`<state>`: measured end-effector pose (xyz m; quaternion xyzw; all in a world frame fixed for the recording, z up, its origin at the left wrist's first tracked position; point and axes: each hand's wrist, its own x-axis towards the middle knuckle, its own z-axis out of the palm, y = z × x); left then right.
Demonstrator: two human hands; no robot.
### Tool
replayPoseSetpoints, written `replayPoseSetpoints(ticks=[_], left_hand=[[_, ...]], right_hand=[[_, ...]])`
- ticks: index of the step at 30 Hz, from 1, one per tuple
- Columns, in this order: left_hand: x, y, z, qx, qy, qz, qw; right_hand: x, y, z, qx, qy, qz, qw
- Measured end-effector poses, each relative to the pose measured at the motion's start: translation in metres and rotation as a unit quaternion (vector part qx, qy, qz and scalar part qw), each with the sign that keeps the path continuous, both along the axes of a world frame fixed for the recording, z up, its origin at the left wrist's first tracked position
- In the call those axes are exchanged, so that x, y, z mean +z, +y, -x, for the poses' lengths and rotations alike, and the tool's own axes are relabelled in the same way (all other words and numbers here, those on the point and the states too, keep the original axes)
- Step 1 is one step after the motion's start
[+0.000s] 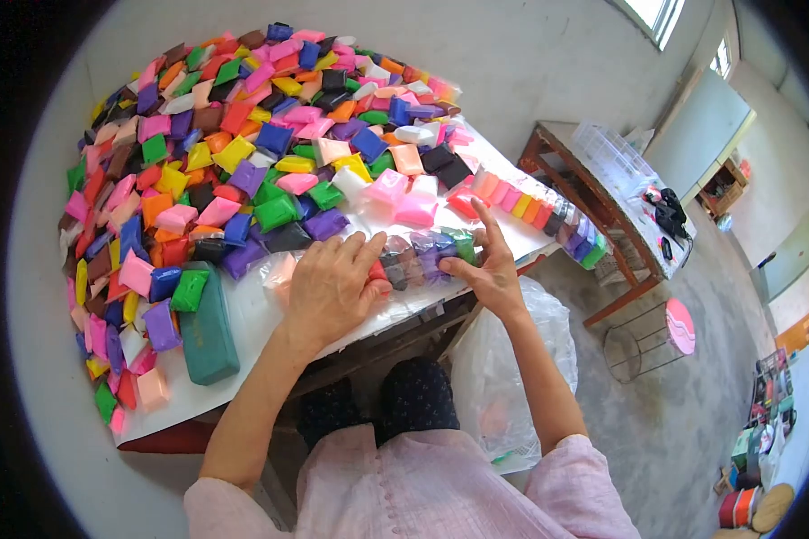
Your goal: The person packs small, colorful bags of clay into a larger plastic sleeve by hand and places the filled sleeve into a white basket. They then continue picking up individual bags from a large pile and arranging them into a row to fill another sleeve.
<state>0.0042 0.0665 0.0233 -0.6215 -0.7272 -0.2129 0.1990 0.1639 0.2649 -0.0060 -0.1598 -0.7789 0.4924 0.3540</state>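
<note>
A row of small coloured packets [414, 261] lies along the near edge of the table, seemingly inside a clear plastic sleeve. My left hand [333, 283] is over its left part, fingers bent across the top and thumb against a red packet. Peach packets [280, 275] in clear film show just left of that hand. At the row's right end is my right hand [493, 272], its thumb touching the packets and its index finger stretched up, apart from the thumb. Its other fingers are partly hidden. Beyond the hands lies a finished-looking wrapped row [535, 212] of colourful packets.
A large heap of coloured packets [234, 153] covers the table's left and back. A green box [208, 332] stands by its near edge. A clear plastic bag [515, 368] hangs below right. Another table [602, 202] and a pink-topped stool [680, 326] stand farther right.
</note>
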Motion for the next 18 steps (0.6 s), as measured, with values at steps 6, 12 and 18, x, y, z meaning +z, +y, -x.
replayPoseSetpoints(ticks=[6,12,18], left_hand=[[-0.001,-0.001,-0.002,-0.006,0.005,-0.013,1.000],[-0.006,-0.004,-0.005,-0.002,0.027,-0.035,0.999],[-0.007,-0.003,-0.010,0.010,0.015,-0.040,0.999]], right_hand=[[-0.006,0.026,-0.013,0.112,-0.002,0.066,0.992],[0.010,0.038,-0.032,0.227,-0.023,0.134,0.964],[0.026,0.030,-0.032,0.079,-0.032,-0.036,0.996]])
